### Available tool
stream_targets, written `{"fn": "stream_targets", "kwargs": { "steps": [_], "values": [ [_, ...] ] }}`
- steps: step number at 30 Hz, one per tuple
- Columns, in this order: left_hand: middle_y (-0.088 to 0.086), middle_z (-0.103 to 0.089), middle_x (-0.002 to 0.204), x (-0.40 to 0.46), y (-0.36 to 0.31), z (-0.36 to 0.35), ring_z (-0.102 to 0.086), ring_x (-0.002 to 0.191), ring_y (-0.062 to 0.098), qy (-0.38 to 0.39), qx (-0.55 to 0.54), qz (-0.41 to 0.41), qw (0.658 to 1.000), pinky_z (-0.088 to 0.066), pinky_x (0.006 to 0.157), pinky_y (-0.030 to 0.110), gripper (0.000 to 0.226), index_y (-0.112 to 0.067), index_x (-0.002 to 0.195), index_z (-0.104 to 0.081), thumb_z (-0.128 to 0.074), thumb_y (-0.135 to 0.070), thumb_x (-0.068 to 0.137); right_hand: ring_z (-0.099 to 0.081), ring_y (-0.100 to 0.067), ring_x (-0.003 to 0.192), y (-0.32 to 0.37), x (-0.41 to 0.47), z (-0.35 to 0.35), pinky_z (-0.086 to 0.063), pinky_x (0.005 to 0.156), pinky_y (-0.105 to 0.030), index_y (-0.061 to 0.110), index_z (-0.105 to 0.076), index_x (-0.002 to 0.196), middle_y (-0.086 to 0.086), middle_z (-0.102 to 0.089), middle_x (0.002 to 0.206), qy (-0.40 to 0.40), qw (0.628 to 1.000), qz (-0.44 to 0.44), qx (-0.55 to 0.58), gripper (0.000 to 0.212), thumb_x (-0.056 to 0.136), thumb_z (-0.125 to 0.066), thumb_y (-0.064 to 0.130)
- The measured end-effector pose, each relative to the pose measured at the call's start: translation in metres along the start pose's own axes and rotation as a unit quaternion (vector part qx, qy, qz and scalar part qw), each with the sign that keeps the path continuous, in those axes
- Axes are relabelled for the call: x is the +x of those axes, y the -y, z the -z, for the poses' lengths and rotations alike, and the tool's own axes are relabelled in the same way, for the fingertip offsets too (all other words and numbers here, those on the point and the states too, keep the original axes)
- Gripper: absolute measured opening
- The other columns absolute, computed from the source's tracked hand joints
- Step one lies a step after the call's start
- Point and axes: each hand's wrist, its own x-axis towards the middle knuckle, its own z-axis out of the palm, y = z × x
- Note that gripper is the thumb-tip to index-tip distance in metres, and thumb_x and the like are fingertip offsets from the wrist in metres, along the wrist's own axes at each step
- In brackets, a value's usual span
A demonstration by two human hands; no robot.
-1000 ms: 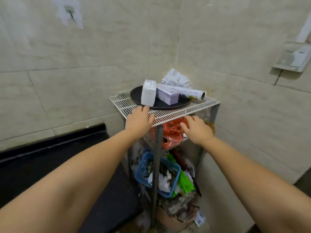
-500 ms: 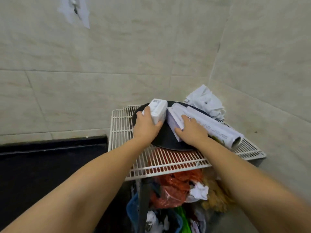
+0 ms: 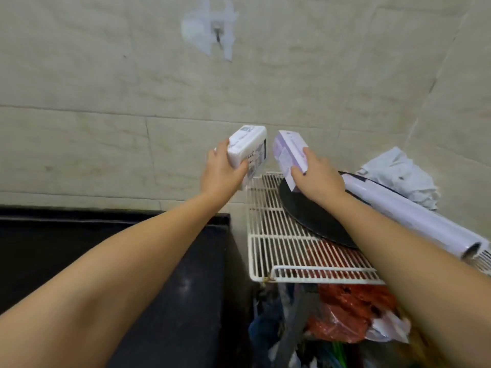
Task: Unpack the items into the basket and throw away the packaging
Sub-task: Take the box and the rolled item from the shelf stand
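Two boxes held up in the air, one in each hand, in front of the tiled wall.

The left hand (image 3: pixel 221 172) has its fingers wrapped around the white box (image 3: pixel 248 151), up and left of the wire rack (image 3: pixel 268 221); the right hand (image 3: pixel 317 179) clasps the lilac box (image 3: pixel 289 154) above the black tray's (image 3: pixel 313 216) left edge (the boxes sit close, not touching). A white roll (image 3: pixel 409 213) lies across the tray beside crumpled paper (image 3: pixel 401 176). Red bags (image 3: pixel 342 314) fill the space below the rack; a black counter (image 3: pixel 106 235) runs to the left.
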Motion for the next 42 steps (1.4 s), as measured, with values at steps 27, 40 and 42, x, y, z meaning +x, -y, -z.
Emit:
{"fn": "stream_targets", "kwargs": {
  "steps": [27, 40, 42],
  "values": [
    [0.014, -0.025, 0.147, -0.231, 0.332, 0.245, -0.034, 0.130, 0.034, 0.056, 0.301, 0.319, 0.897, -0.033, 0.106, 0.050, 0.075, -0.025, 0.141, -0.025, -0.064, -0.037, 0.078, -0.042, -0.032, 0.120, 0.219, -0.222, -0.294, -0.046, 0.086, -0.043, 0.033, -0.003, 0.148, -0.012, -0.029, 0.143, 0.354, 0.923, 0.139, -0.055, 0.070, 0.090, -0.036, 0.057],
    [0.014, -0.054, 0.127, -0.047, 0.108, 0.051, -0.048, 0.119, 0.031, 0.149, 0.136, -0.063, 0.977, -0.042, 0.096, 0.043, 0.037, -0.010, 0.128, -0.051, -0.050, -0.022, 0.093, -0.052, -0.036, 0.112, 0.086, -0.035, -0.058, -0.047, 0.077, -0.041, 0.014, -0.040, 0.135, -0.014, -0.049, 0.131, 0.014, 0.995, 0.096, -0.029, 0.044, 0.094, -0.041, 0.027],
    [0.014, -0.056, 0.123, -0.044, 0.057, 0.003, -0.050, 0.116, 0.030, 0.178, 0.098, -0.136, 0.970, -0.041, 0.097, 0.041, 0.034, -0.010, 0.124, -0.054, -0.051, -0.020, 0.092, -0.049, -0.036, 0.116, 0.032, -0.017, -0.020, -0.046, 0.081, -0.044, 0.014, -0.041, 0.135, -0.014, -0.048, 0.133, 0.003, 0.997, 0.052, -0.061, 0.044, 0.093, -0.042, 0.027]
  ]
}}
